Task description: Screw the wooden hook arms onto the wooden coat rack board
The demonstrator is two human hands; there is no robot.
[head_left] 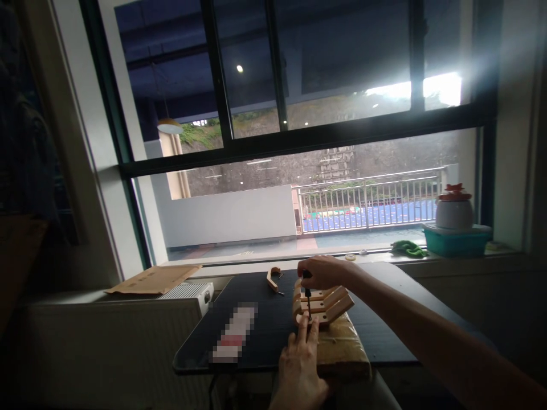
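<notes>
My right hand [319,272] is closed around the dark handle of a screwdriver [308,299], whose shaft points down at a pale wooden piece. Several bent wooden pieces [337,307] with dark holes lie side by side, resting on a block wrapped in brownish tape [342,344]. My left hand [301,361] reaches up from below with index and middle fingers stretched out, touching the near wooden piece on either side of the screwdriver's tip. The tip itself is partly hidden by the fingers.
The dark table [265,336] bears a loose bent wooden piece [272,280] with screws beside it and a blurred-out slip [235,333]. On the sill stand a teal box [457,242], a white jar [454,213] and a green cloth [408,248]. A brown envelope [156,279] lies left.
</notes>
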